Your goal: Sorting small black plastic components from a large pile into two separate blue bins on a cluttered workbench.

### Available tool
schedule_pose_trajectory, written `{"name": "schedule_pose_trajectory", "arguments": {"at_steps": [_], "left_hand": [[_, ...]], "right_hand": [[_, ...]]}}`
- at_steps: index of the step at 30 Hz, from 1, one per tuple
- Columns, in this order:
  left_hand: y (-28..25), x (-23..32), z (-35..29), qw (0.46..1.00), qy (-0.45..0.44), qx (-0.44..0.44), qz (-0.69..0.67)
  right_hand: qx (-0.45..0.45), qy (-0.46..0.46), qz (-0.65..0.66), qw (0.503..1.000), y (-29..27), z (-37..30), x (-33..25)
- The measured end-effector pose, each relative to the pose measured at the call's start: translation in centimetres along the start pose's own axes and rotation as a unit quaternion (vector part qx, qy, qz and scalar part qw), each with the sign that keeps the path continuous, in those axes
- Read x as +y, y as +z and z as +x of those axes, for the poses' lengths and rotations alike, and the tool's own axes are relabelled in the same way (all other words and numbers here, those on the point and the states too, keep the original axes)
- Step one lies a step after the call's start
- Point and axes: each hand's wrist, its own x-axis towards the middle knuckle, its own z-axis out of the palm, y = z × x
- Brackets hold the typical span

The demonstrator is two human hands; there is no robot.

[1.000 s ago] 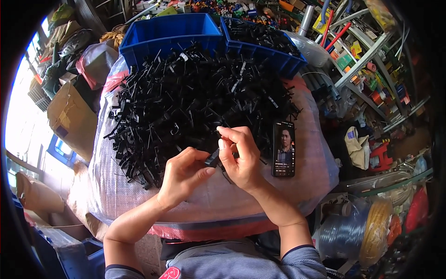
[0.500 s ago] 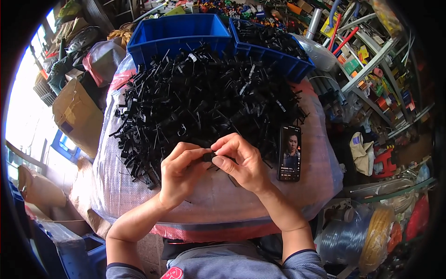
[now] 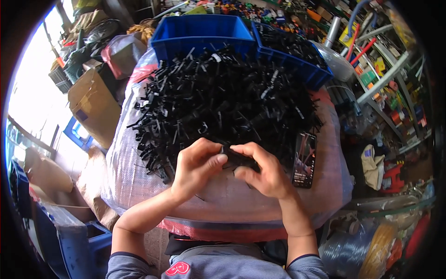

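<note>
A large heap of small black plastic parts (image 3: 223, 97), with thin stems sticking out, covers most of the table. At the heap's near edge my left hand (image 3: 197, 165) pinches one small black plastic part (image 3: 224, 149) between thumb and fingers; most of it is hidden. Just to the right, my right hand (image 3: 265, 173) has its thumb and index finger spread apart, the index fingertip close to that part. I see nothing held in the right hand. Thin black stems lie on the pale sheet below the hands.
An open blue bin (image 3: 202, 39) stands behind the heap, and a second blue bin (image 3: 297, 63) holds more black parts. A phone (image 3: 304, 160) lies right of my hands on the woven plastic sheet (image 3: 134, 186). Cardboard (image 3: 93, 107) stands left; cluttered shelving (image 3: 385, 76) stands right.
My right thumb and fingers have opened and drawn away from the small part, which stays in my left fingers. The whole view has shifted, and the phone's picture has changed.
</note>
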Motion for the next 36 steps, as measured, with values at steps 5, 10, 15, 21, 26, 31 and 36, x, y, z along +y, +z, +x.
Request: {"name": "schedule_pose_trajectory", "arguments": {"at_steps": [5,10,15,21,26,31,36], "left_hand": [[-0.1,0.6,0.3,0.982,-0.154,-0.038,-0.098],[0.1,0.4,-0.2,0.983,-0.163,-0.063,-0.049],[1.1,-0.7,-0.7,0.998,-0.056,0.013,0.029],[0.0,-0.5,0.0,1.0,-0.008,0.009,-0.027],[-1.0,0.4,1.5,0.978,0.036,0.008,-0.205],[-1.4,0.0,1.5,0.969,-0.015,0.015,-0.247],[-1.4,2.2,1.5,0.996,-0.051,-0.004,-0.075]], "right_hand": [[0.024,-0.107,-0.178,0.978,0.8,-0.4,-0.4],[0.076,-0.16,-0.312,0.933,2.3,-0.4,-0.4],[0.091,-0.134,-0.343,0.925,3.7,-0.4,0.8],[0.062,-0.121,-0.284,0.949,3.2,1.0,0.6],[0.21,-0.002,-0.389,0.897,-0.5,2.4,5.5],[0.111,-0.015,-0.272,0.956,0.2,1.3,5.2],[0.138,-0.149,-0.255,0.945,-0.6,0.9,2.5]]}}
